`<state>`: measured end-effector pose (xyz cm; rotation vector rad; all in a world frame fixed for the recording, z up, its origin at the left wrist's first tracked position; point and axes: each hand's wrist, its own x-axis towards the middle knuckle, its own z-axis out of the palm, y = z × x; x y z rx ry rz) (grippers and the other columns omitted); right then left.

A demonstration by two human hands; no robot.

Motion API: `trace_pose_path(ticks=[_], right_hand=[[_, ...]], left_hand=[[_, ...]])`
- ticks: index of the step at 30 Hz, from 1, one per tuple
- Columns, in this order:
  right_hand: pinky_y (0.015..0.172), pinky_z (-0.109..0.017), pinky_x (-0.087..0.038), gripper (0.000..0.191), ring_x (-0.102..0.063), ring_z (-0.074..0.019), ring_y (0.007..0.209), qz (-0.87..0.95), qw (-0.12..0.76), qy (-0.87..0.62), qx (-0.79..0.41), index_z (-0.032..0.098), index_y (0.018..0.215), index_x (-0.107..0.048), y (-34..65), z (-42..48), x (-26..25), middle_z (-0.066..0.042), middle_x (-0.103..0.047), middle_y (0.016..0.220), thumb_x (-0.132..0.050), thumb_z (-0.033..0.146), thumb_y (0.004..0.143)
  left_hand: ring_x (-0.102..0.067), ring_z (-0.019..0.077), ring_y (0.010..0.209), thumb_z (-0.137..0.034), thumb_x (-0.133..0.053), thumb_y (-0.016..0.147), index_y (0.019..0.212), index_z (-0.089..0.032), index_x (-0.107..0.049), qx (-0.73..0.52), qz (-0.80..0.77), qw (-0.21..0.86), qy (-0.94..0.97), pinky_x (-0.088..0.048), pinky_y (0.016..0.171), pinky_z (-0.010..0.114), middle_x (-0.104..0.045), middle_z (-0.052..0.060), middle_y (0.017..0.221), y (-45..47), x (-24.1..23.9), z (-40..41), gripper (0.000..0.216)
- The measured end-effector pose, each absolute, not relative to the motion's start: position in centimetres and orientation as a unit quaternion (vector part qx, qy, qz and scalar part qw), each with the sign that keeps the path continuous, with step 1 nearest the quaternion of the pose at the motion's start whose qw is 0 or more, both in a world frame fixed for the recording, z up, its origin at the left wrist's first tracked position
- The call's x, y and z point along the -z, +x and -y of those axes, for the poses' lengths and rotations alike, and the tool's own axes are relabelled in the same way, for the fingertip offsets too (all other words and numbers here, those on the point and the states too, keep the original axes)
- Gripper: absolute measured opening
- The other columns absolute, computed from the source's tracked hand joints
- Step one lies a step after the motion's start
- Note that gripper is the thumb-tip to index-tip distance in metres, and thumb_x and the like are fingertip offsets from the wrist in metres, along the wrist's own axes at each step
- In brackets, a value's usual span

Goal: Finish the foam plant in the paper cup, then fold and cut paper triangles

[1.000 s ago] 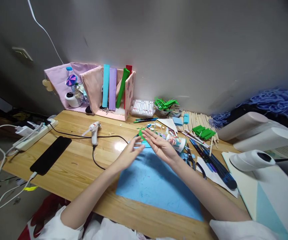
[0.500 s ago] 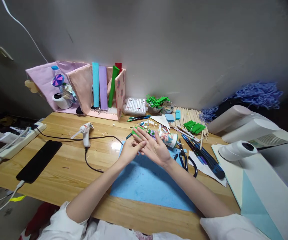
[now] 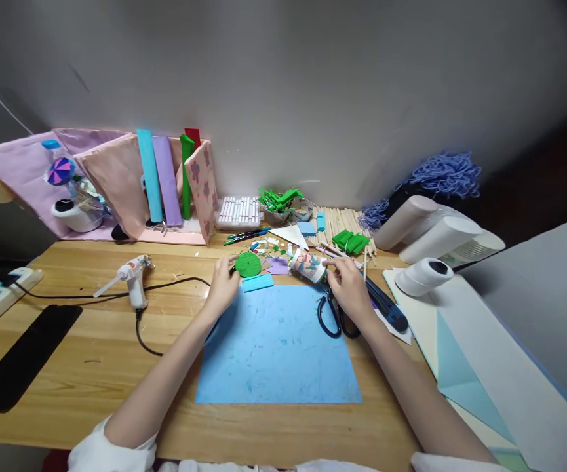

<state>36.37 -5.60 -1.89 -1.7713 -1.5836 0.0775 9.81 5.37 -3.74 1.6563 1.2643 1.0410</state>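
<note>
My left hand (image 3: 223,286) rests low over the table at the left edge of a green round disc (image 3: 248,265), its fingers bent and slightly apart. A small dark tip shows between that hand and the disc; what it belongs to is hidden. Below the disc lies a light-blue folded strip (image 3: 258,282). My right hand (image 3: 350,287) has its fingers apart beside the base of a printed paper cup (image 3: 307,265), which lies on its side. Under this hand are black-handled scissors (image 3: 330,319), partly covered. Between my forearms a blue sheet (image 3: 278,347) lies flat.
At left are a hot glue gun (image 3: 134,282) with its cord and a black phone (image 3: 27,357). Pink panels (image 3: 111,187) stand behind, beside a marker box (image 3: 238,212). Wooden sticks (image 3: 345,223) and green paper rolls (image 3: 351,242) lie behind the cup; a white thread cone (image 3: 423,276) lies right.
My hands, together over the middle before, have moved apart to left and right. The green disc and cup are now uncovered between them. The view has shifted to the right.
</note>
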Motion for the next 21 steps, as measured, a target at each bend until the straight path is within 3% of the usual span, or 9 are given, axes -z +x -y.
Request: trace_pose_path(ticks=[7, 12, 16, 21], right_hand=[[0.064, -0.032, -0.042, 0.03, -0.054, -0.0185, 0.064, 0.551, 0.346, -0.755, -0.081, 0.012, 0.099, -0.049, 37.0, 5.0, 3.3, -0.012, -0.058, 0.089, -0.056, 0.027, 0.075], [0.063, -0.03, -0.038, 0.012, -0.058, -0.0221, 0.067, 0.57, 0.309, -0.752, -0.115, 0.017, 0.071, -0.061, 36.9, 4.5, 3.8, -0.007, -0.064, 0.069, -0.054, 0.026, 0.074], [0.063, -0.029, -0.04, 0.024, -0.06, -0.0211, 0.064, 0.553, 0.343, -0.749, -0.126, 0.017, 0.067, -0.065, 36.3, 4.9, 3.5, -0.007, -0.066, 0.064, -0.048, 0.027, 0.079], [0.065, -0.028, -0.044, 0.033, -0.061, -0.0208, 0.072, 0.506, 0.431, -0.731, -0.158, 0.013, 0.084, -0.069, 35.1, 6.8, 2.8, -0.008, -0.069, 0.078, -0.043, 0.035, 0.084]], left_hand=[[-0.054, 0.0204, 0.1, -0.018, -0.05, 0.076, 0.101, -0.018, -0.054, -0.363, -0.472, 0.402, 0.696, -0.042, 0.089, 0.037, -0.051, 0.009, 0.105, 11.2, 4.2, -3.1, 0.026], [-0.055, 0.0199, 0.097, -0.019, -0.046, 0.078, 0.098, -0.018, -0.056, -0.36, -0.472, 0.4, 0.698, -0.043, 0.087, 0.037, -0.053, 0.008, 0.102, 10.5, 4.0, -2.9, 0.022], [-0.058, 0.0197, 0.088, -0.023, -0.046, 0.079, 0.092, -0.018, -0.061, -0.352, -0.464, 0.408, 0.703, -0.046, 0.08, 0.035, -0.057, 0.008, 0.096, 10.3, 3.6, -2.6, 0.02], [-0.057, 0.0203, 0.086, -0.033, -0.048, 0.081, 0.093, -0.019, -0.064, -0.342, -0.446, 0.425, 0.709, -0.044, 0.076, 0.033, -0.063, 0.007, 0.096, 11.3, 2.0, -2.8, 0.025]])
